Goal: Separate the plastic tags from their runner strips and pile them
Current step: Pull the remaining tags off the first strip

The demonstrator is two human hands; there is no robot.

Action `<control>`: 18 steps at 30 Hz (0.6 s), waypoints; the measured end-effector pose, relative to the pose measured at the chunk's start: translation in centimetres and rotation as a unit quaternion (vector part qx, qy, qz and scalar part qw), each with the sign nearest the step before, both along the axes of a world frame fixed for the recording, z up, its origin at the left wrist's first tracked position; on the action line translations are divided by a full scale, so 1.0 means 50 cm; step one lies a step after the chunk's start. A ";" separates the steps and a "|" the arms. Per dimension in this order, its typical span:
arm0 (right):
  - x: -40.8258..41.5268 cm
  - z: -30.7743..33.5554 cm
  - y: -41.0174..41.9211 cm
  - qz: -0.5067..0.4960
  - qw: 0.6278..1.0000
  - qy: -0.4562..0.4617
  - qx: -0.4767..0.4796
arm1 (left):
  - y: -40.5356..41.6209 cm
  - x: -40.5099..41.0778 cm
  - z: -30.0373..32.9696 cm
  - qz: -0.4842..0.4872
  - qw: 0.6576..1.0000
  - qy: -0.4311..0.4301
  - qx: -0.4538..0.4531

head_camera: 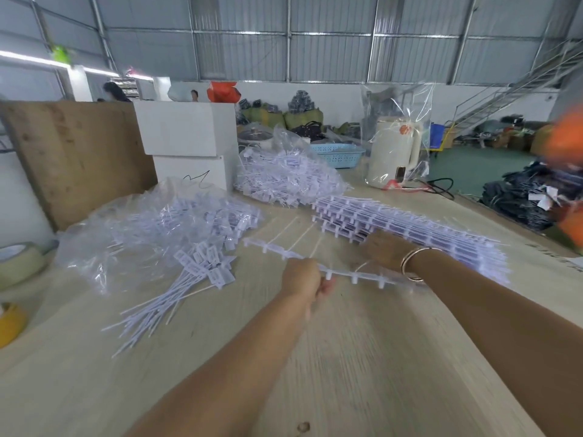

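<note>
Head view: hands on a runner strip

Head view shows the left hand [303, 275] curled around a white runner strip [344, 272], held just above the wooden surface [347, 357], with a few thin tags still attached and pointing away. The right hand [383, 250], a bangle [413, 263] at its wrist, rests at the near edge of a stack of full strips [410, 228]; its grip is blurred, so I cannot tell. Loose tags [176, 288] lie piled to the left, beside a clear bag [151, 222].
</note>
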State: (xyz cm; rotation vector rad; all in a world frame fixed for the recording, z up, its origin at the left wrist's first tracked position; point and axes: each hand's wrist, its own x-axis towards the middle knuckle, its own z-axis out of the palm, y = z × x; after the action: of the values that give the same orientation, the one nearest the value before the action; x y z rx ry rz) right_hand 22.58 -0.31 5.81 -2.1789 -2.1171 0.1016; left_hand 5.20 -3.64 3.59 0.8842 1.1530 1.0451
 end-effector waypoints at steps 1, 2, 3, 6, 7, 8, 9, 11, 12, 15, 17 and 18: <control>0.003 -0.001 0.003 -0.002 1.000 -0.010 -0.013 | -0.006 -0.017 0.001 0.002 1.000 0.010 0.012; 0.005 0.001 0.008 -0.012 0.999 -0.012 -0.038 | -0.009 -0.032 0.002 0.003 0.999 0.025 0.024; 0.009 0.002 0.013 -0.009 0.999 -0.002 -0.051 | -0.012 -0.045 0.005 0.008 0.999 0.036 0.033; 0.018 -0.004 0.011 0.014 0.999 -0.008 -0.040 | -0.008 -0.079 0.020 0.060 0.996 0.048 0.042; 0.023 -0.009 0.002 0.006 0.999 -0.005 -0.035 | -0.005 -0.090 0.028 0.074 0.995 0.056 0.045; 0.026 -0.015 -0.012 0.006 1.000 0.010 -0.018 | -0.001 -0.100 0.032 0.083 0.993 0.063 0.046; 0.034 -0.020 -0.024 0.019 1.000 0.019 -0.009 | 0.000 -0.107 0.035 0.088 0.993 0.064 0.042; 0.049 -0.023 -0.038 0.039 0.999 0.035 -0.002 | -0.002 -0.113 0.037 0.094 0.994 0.051 0.030; 0.059 -0.023 -0.038 0.034 0.998 0.045 0.006 | -0.005 -0.113 0.037 0.095 0.994 0.043 0.033; 0.080 -0.024 -0.034 0.032 0.996 0.087 0.006 | -0.001 -0.115 0.039 0.117 0.991 0.042 0.055; 0.084 -0.024 -0.037 0.047 0.992 0.117 0.003 | 0.005 -0.119 0.045 0.128 0.988 0.051 0.063; 0.080 -0.021 -0.041 0.050 0.990 0.132 0.007 | 0.007 -0.119 0.046 0.132 0.988 0.052 0.066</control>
State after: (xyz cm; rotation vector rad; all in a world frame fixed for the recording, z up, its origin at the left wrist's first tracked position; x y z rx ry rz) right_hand 26.58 -2.34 4.76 -1.9272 -2.0686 0.3603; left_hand -0.76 -3.30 5.91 0.9143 1.3250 1.3159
